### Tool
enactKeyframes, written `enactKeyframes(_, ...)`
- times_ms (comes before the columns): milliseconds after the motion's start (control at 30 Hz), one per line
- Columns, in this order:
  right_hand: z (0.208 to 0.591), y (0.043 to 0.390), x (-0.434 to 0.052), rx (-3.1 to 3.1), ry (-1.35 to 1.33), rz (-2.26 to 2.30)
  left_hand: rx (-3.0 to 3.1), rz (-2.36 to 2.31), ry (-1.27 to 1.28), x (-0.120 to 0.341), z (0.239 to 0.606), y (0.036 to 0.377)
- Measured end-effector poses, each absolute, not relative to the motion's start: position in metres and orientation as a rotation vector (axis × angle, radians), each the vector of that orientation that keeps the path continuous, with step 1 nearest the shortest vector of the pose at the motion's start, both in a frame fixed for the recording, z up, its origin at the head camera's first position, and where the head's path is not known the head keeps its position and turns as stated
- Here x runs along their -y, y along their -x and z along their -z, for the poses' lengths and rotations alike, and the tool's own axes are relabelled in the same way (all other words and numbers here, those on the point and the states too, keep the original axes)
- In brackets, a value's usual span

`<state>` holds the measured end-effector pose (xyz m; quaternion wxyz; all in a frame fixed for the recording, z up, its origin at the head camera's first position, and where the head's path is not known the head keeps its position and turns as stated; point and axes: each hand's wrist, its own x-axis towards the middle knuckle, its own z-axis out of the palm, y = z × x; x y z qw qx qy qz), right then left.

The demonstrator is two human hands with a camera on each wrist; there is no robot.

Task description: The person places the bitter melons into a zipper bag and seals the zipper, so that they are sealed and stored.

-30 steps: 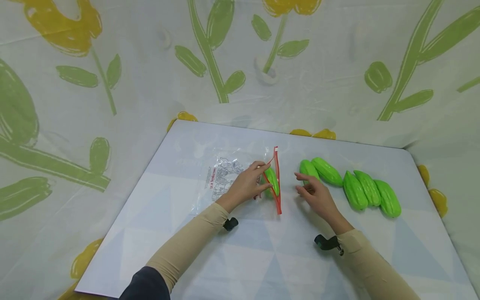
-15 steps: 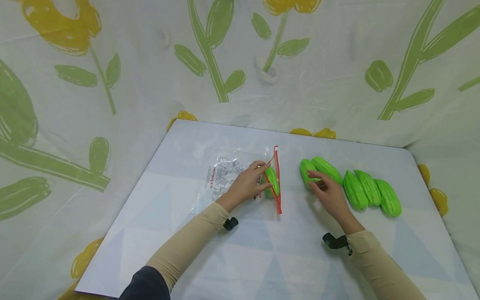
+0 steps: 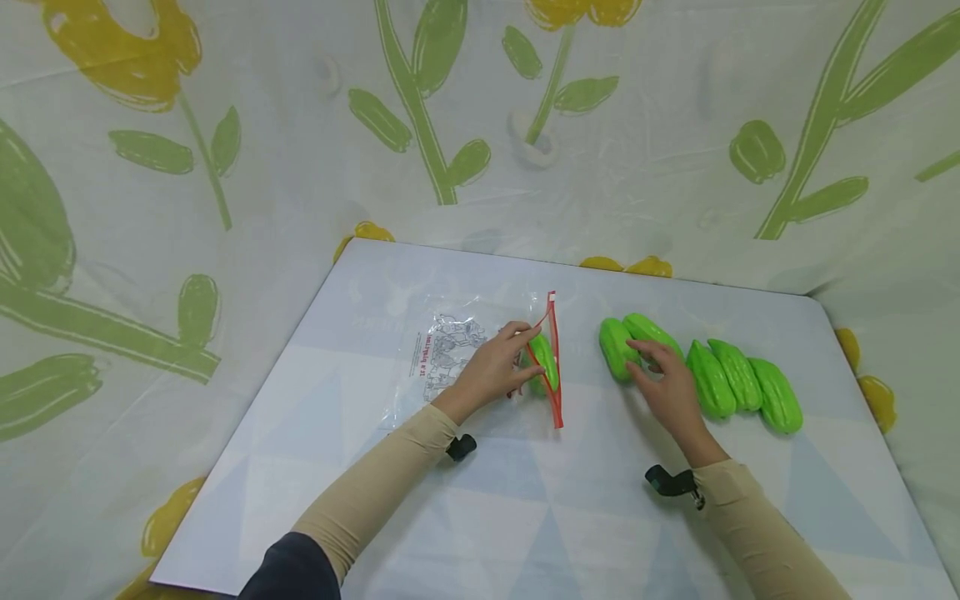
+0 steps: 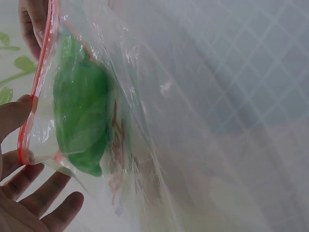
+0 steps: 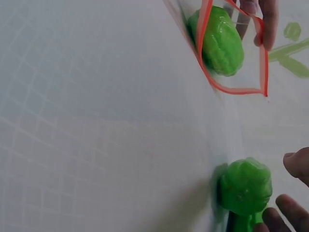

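A clear zip bag (image 3: pixel 450 350) lies flat on the table, its red zip rim (image 3: pixel 553 367) standing up on the right. My left hand (image 3: pixel 495 367) pinches that rim and holds the mouth apart. One green gourd (image 3: pixel 543 360) sits just inside the mouth, and it shows through the plastic in the left wrist view (image 4: pixel 79 116). My right hand (image 3: pixel 667 387) lies with relaxed fingers over the second gourd (image 3: pixel 651 332) of a row, thumb beside the first gourd (image 3: pixel 617 350). The right wrist view has a gourd end (image 5: pixel 244 186) next to my fingertips (image 5: pixel 294 164).
Three more green gourds (image 3: pixel 738 375) lie side by side at the right end of the row. The white table (image 3: pixel 525 517) has rounded far corners. A flower-print cloth (image 3: pixel 225 167) hangs behind it and on both sides.
My right hand has travelled right from beside the bag mouth, past the first gourd, and now lies on the second one. The left hand and the bag have stayed put.
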<state>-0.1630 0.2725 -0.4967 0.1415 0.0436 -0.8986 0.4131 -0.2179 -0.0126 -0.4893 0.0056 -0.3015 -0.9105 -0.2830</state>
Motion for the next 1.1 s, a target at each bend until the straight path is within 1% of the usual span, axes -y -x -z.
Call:
enactKeyframes(333, 0.511, 0.165, -0.275, 2.698, -0.064, -1.197, 2.860, 0.875, 0.945, 0.012, 0.488, 0.218)
enactKeyframes(567, 0.513, 0.166, -0.273, 2.729, -0.049, -1.206, 2.846, 0.896, 0.954, 0.012, 0.487, 0.217)
enactKeyframes(1100, 0.513, 0.150, -0.258, 2.832, -0.040, -1.191, 2.848, 0.874, 0.953, 0.013, 0.489, 0.218)
